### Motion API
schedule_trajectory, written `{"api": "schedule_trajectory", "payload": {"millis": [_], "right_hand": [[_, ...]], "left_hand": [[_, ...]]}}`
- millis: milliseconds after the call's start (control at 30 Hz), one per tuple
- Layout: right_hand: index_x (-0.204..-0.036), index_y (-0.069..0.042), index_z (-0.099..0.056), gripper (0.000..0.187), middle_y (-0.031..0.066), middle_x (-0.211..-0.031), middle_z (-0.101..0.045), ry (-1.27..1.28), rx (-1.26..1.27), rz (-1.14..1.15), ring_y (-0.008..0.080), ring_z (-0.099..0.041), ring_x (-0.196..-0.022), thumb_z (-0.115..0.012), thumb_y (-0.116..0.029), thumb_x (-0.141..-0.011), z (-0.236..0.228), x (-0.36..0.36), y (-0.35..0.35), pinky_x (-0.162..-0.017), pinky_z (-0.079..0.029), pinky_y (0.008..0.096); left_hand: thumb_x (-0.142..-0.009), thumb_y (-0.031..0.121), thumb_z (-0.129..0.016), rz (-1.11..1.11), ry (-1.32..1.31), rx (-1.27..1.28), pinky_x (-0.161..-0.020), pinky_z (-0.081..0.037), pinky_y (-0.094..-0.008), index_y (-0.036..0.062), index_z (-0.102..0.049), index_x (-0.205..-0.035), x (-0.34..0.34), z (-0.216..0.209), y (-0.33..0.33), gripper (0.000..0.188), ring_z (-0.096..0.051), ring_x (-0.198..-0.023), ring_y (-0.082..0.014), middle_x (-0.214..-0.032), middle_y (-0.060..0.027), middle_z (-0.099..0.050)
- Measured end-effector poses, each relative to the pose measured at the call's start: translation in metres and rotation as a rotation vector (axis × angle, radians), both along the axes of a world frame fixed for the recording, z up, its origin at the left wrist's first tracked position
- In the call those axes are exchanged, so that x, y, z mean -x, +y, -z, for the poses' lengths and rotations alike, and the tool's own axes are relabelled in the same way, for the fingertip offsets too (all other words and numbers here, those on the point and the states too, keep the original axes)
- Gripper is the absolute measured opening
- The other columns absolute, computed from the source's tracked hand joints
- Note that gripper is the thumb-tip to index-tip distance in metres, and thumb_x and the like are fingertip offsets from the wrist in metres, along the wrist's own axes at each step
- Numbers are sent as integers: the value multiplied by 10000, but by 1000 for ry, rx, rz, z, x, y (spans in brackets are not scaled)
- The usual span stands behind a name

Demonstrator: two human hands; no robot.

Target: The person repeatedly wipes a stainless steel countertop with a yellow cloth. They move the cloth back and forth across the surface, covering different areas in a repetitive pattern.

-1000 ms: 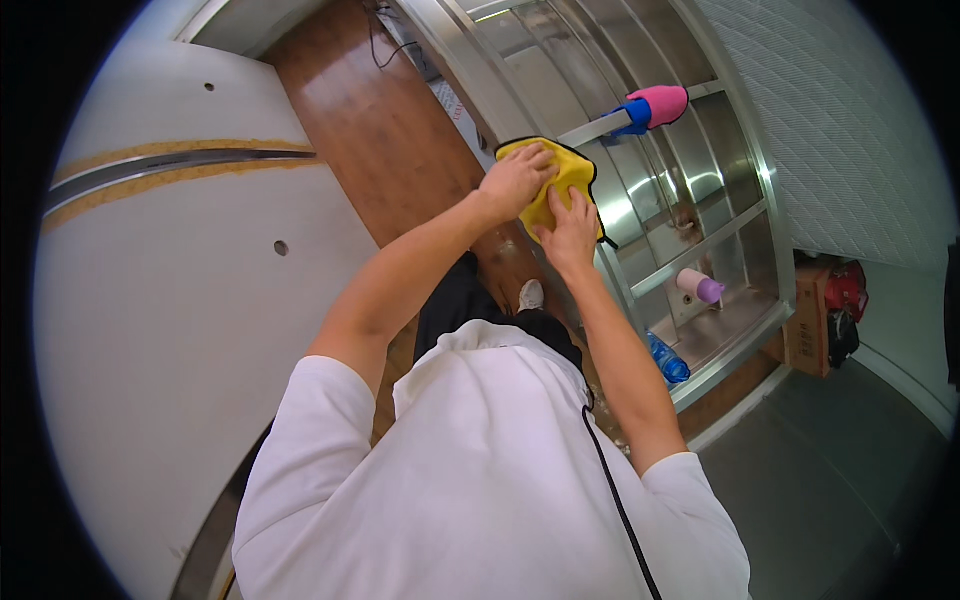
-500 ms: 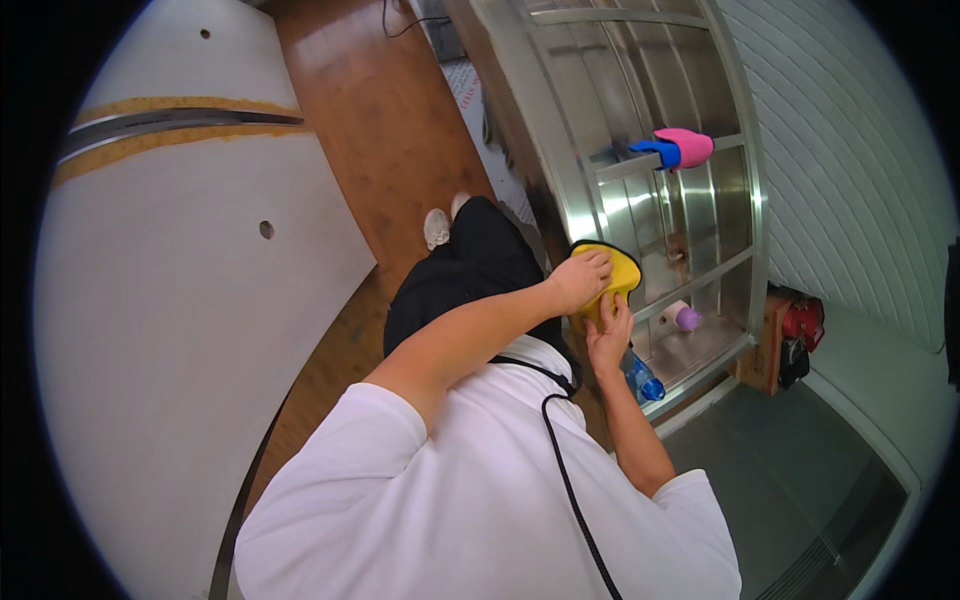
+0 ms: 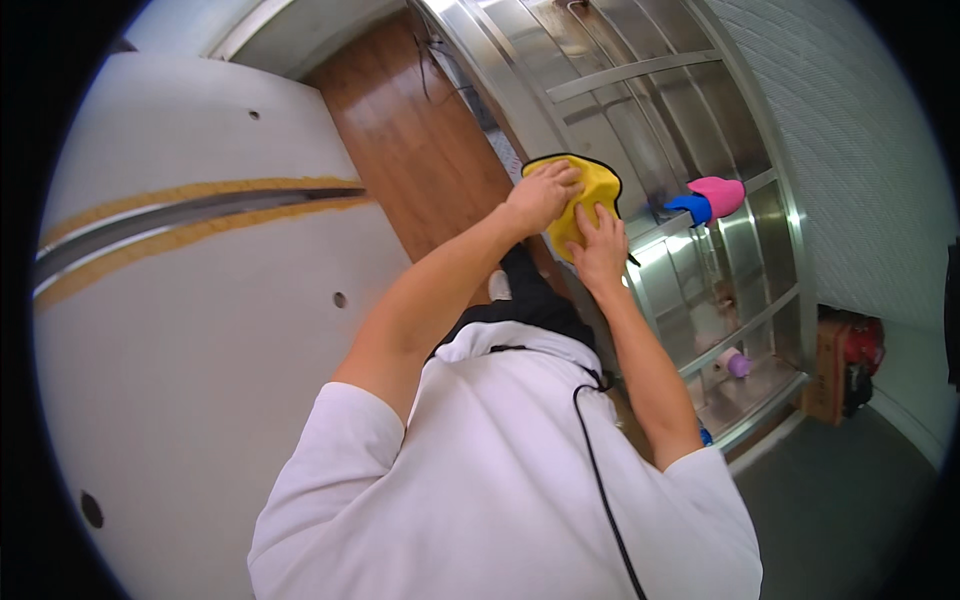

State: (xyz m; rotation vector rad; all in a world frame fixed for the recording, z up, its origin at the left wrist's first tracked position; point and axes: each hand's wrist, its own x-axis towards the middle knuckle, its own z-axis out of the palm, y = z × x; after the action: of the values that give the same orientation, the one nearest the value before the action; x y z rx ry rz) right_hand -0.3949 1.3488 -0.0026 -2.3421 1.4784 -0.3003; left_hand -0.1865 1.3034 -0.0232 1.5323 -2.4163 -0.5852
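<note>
A yellow cloth [image 3: 590, 180] with a dark edge lies spread over the near metal rim of a stainless steel frame [image 3: 635, 80]. My left hand [image 3: 545, 198] presses on its left part, fingers stretched out over the fabric. Just to the right and a bit nearer, my right hand [image 3: 602, 248] rests on the same cloth with its fingers apart. Neither palm's underside shows. Beyond the right hand, a pink and blue cloth [image 3: 715, 200] hangs over a crossbar of the frame.
A purple-capped bottle [image 3: 738, 364] lies in the frame's near compartment, and a bit of blue [image 3: 706, 437] shows beside my right arm. To the left stands a large white panel [image 3: 220, 330]. A cardboard box [image 3: 825, 375] sits at the right. Cables [image 3: 425, 60] lie on the wooden floor [image 3: 395, 130].
Both hands and the yellow cloth have moved farther away along the metal rim. The cloth is now more spread out. The view has shifted, and my right arm now reaches out straighter.
</note>
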Motion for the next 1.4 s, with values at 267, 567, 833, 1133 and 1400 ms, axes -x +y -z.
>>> {"api": "schedule_trajectory", "payload": {"millis": [267,567,833,1133,1400], "right_hand": [[-1454,-210,-698,696,139,-1482,-585,4,-122,92,368,-538,-1336,-871,-146,-783,-14,61,55,-1111,-454,499],[-1474,-220,-678,739,137,-1526,-568,-43,9,34,352,-519,-1390,-883,-184,-764,8,-83,-72,-1123,-452,501],[-1502,-226,-657,735,151,-1582,-529,-130,-81,9,377,-493,-1425,-883,-208,-803,2,-101,-84,-1161,-422,515],[-1451,-234,-703,671,161,-1429,-592,38,-155,3,383,-545,-1290,-845,-161,-800,-12,-86,-85,-1046,-467,527],[-1403,-241,-720,581,162,-1520,-576,37,38,50,398,-541,-1344,-815,-174,-834,13,-285,-233,-1096,-470,544]], "left_hand": [[-908,156,-663,318,-56,17,-1209,-427,-446,88,-713,-1386,66,-19,41,485,-500,-1454,-332,-1421,-82,-609],[-672,133,-880,-7,-256,-4,-1109,-501,-439,108,-755,-1336,-69,-39,-76,676,-603,-1320,-320,-1367,-97,-659],[-828,125,-733,-33,-209,42,-1094,-518,-449,69,-693,-1400,-107,-36,-85,576,-608,-1285,-367,-1374,-158,-627],[-860,139,-690,221,-2,-55,-1083,-501,-377,64,-683,-1308,-76,-19,-82,454,-563,-1239,-293,-1286,-86,-586],[-800,165,-762,-34,-307,92,-1020,-546,-371,69,-658,-1376,-261,-1,-237,593,-562,-1253,-291,-1320,-59,-607]]}}
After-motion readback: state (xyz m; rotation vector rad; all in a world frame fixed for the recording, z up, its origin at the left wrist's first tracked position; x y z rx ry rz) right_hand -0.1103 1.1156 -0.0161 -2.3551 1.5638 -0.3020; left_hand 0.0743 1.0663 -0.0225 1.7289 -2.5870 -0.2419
